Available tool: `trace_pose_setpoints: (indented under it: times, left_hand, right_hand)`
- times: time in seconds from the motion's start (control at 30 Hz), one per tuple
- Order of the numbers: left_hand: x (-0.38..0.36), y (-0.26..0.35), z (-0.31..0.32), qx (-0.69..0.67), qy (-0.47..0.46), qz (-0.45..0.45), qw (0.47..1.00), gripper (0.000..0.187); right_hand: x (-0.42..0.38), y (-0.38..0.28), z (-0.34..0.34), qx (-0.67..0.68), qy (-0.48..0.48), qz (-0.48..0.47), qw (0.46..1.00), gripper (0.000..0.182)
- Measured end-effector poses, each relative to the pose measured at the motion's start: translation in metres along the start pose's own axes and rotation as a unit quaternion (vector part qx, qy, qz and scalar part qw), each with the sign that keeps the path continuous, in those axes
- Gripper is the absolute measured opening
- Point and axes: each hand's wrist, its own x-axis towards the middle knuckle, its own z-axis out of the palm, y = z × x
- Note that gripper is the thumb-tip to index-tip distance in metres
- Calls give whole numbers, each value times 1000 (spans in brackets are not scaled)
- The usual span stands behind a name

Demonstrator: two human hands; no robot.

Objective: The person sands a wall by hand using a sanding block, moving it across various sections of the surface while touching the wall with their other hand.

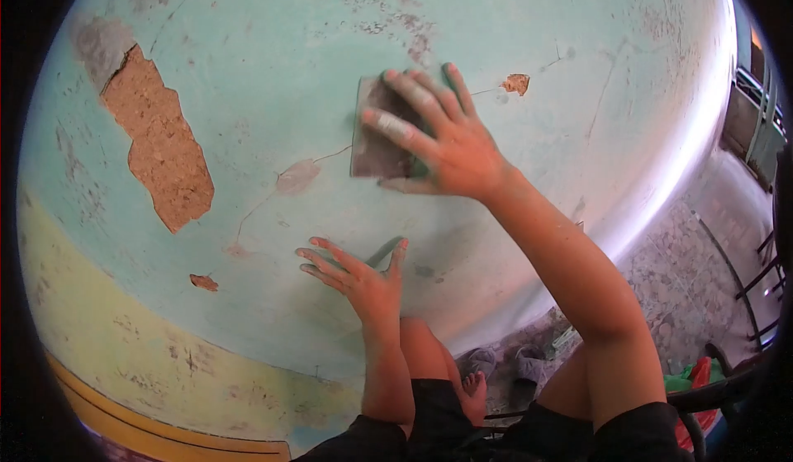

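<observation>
My right hand (450,144) presses a dark grey-brown sheet of sandpaper (376,150) flat against the pale green wall (273,74). Its fingers are spread across the sheet, with white dust on the fingertips. Part of the sheet is hidden under the palm and fingers. Lower down, my left hand (355,276) is empty, fingers apart, close to the wall surface. A thin crack and a pinkish scraped patch (298,176) lie on the wall to the left of the sandpaper.
A large bare brown patch (169,148) shows at the left, with smaller chips (516,84) elsewhere. A yellow band (124,330) runs along the wall's lower left. Shoes (530,363) stand on the debris-covered floor (686,289). A chair (727,388) and red plastic bag (700,375) are at lower right.
</observation>
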Motion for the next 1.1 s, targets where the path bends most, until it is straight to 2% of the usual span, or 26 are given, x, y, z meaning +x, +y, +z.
trace_pose_setpoints:
  times: [0.13, 0.2, 0.27, 0.33, 0.4, 0.47, 0.53, 0.57, 0.6, 0.67, 0.7, 0.73, 0.8, 0.83, 0.87, 0.93, 1.0, 1.07, 1.1]
  left_hand:
    - [2, -2, 5, 4, 32, 27, 999, 121]
    - [2, -3, 4, 12, 44, 32, 998, 117]
    - [2, 1, 0, 14, 44, 42, 998, 109]
    - [2, -2, 2, 5, 49, 44, 998, 109]
    - [1, -1, 2, -5, 56, 51, 997, 108]
    - [2, 1, -3, -3, 24, 38, 999, 106]
    - [3, -2, -2, -11, 38, 50, 998, 107]
    - [3, -3, -1, -21, 48, 65, 996, 107]
    - [3, -3, -1, -23, 51, 61, 997, 107]
    - [1, -1, 0, -25, 35, 39, 998, 107]
    - [2, 0, 1, -27, 36, 37, 998, 107]
    - [2, 0, 2, -29, 40, 40, 998, 106]
    - [2, -3, -2, -21, 39, 44, 998, 106]
    - [2, 0, -4, -31, 30, 36, 998, 105]
    - [2, 2, -5, -45, 22, 23, 998, 105]
    - [2, 1, -4, -40, 23, 17, 999, 105]
    - [2, 3, -3, -39, 25, 13, 999, 106]
    - [3, 5, -6, -45, 33, 20, 998, 104]
    - [2, 5, -6, -49, 31, 16, 998, 104]
  right_hand:
    - [-7, -3, 11, -2, -46, -80, 996, 91]
    - [-5, 0, 10, 11, -41, -66, 997, 89]
    - [-6, -1, 11, -15, 38, 31, 999, 87]
    - [-10, -5, 17, -18, 50, 9, 999, 88]
    - [-9, -7, 19, -20, -14, -90, 996, 91]
    - [-8, -4, 19, -13, -14, -106, 994, 91]
    - [-2, -4, 18, -29, 55, 26, 998, 88]
    - [0, -5, 22, -21, 91, 41, 995, 88]
    - [1, -7, 23, -20, 89, 36, 995, 88]
    - [-2, -13, 21, -27, 18, -17, 999, 90]
    - [-2, -12, 24, -15, -5, -66, 998, 90]
    - [-1, -9, 23, -14, -5, -66, 998, 90]
    - [0, -5, 18, -40, 16, -8, 999, 90]
    - [2, -4, 17, -47, 56, 43, 996, 92]
    - [1, -6, 22, -42, 50, 43, 997, 92]
    - [0, -5, 26, -41, 107, 29, 993, 92]
    - [-3, -11, 23, -46, 55, 6, 997, 91]
    - [-3, -10, 21, -46, -8, -71, 996, 91]
    - [-3, -9, 19, -58, -5, -39, 998, 89]
